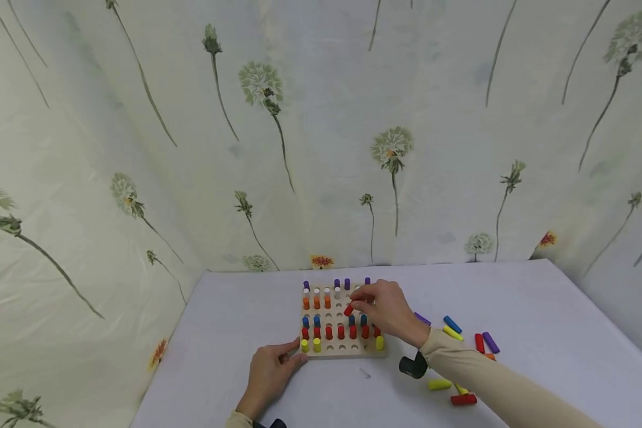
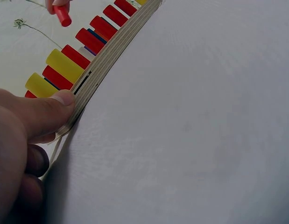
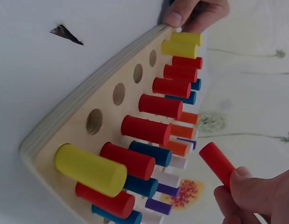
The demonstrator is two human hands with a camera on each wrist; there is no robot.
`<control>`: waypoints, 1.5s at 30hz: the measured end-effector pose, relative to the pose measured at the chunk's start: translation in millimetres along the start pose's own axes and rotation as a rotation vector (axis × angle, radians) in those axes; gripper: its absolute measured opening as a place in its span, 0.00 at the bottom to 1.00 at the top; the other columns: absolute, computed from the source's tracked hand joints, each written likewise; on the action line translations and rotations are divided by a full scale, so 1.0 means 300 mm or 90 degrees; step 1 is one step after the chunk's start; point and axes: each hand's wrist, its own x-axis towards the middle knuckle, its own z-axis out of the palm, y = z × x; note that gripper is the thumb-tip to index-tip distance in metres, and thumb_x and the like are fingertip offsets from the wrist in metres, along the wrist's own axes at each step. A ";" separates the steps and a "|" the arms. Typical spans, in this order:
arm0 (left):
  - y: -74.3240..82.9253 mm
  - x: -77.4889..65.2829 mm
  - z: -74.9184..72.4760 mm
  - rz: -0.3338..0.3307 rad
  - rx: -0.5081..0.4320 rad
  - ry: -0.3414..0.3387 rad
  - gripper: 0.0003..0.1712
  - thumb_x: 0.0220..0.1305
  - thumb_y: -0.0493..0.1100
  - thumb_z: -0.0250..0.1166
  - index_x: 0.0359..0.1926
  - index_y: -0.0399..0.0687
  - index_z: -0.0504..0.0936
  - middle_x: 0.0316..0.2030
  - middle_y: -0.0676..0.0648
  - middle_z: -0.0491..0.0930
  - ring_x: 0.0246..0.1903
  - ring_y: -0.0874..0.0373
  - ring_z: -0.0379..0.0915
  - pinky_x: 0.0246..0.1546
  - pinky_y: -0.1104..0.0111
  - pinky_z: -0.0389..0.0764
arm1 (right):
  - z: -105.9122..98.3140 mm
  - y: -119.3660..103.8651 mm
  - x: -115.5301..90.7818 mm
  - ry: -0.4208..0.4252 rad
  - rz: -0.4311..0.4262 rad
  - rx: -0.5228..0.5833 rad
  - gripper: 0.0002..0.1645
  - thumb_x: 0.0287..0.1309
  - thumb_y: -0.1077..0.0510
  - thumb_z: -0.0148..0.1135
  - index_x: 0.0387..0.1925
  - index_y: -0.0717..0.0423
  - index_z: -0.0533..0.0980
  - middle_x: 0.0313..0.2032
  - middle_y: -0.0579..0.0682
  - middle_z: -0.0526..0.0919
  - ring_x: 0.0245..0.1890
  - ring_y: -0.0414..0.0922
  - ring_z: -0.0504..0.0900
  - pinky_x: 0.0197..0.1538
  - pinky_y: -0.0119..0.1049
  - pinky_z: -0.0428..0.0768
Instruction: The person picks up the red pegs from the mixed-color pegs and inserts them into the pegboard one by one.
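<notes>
A wooden pegboard (image 1: pixel 348 352) with rows of coloured pegs lies on the table. My left hand (image 1: pixel 270 375) grips its front left corner, the thumb (image 2: pixel 60 103) on the front edge. Above the board, my right hand (image 1: pixel 387 306) pinches a red peg (image 3: pixel 218 164) between thumb and fingers, tilted and apart from the holes. In the front row stand two yellow pegs (image 1: pixel 311 345) at the left and one yellow peg (image 3: pixel 90 169) at the right, with bare holes (image 3: pixel 118 94) between. Behind it runs a row of red pegs (image 1: pixel 340 332), then blue, orange, white and purple ones.
Loose pegs lie right of the board: a blue peg (image 1: pixel 452 324), a purple peg (image 1: pixel 490 342), a yellow peg (image 1: pixel 440 384), a red peg (image 1: pixel 463 400) and several more. The right forearm (image 1: pixel 492 383) passes over that side. A small dark tear (image 3: pixel 66 34) marks the white tablecloth.
</notes>
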 end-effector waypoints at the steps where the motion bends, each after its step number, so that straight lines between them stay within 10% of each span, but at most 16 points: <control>1: -0.001 0.001 -0.001 0.001 -0.001 0.000 0.24 0.63 0.54 0.77 0.57 0.51 0.90 0.15 0.61 0.67 0.15 0.69 0.58 0.18 0.74 0.57 | 0.007 -0.005 0.007 0.002 -0.005 0.000 0.05 0.62 0.58 0.77 0.40 0.51 0.91 0.32 0.41 0.89 0.36 0.40 0.75 0.39 0.35 0.72; 27: -0.006 0.001 -0.001 -0.003 -0.005 -0.010 0.24 0.64 0.55 0.77 0.58 0.51 0.90 0.15 0.61 0.66 0.16 0.68 0.57 0.18 0.74 0.57 | 0.171 -0.039 0.129 -0.014 -0.103 0.016 0.05 0.59 0.59 0.79 0.36 0.55 0.92 0.31 0.45 0.92 0.33 0.40 0.85 0.34 0.28 0.79; 45: -0.012 0.005 -0.002 0.013 -0.014 -0.001 0.24 0.63 0.55 0.77 0.56 0.50 0.90 0.16 0.61 0.67 0.16 0.69 0.57 0.18 0.74 0.57 | 0.228 -0.047 0.187 -0.053 -0.061 0.022 0.04 0.61 0.58 0.78 0.37 0.54 0.92 0.33 0.45 0.93 0.36 0.40 0.87 0.41 0.35 0.84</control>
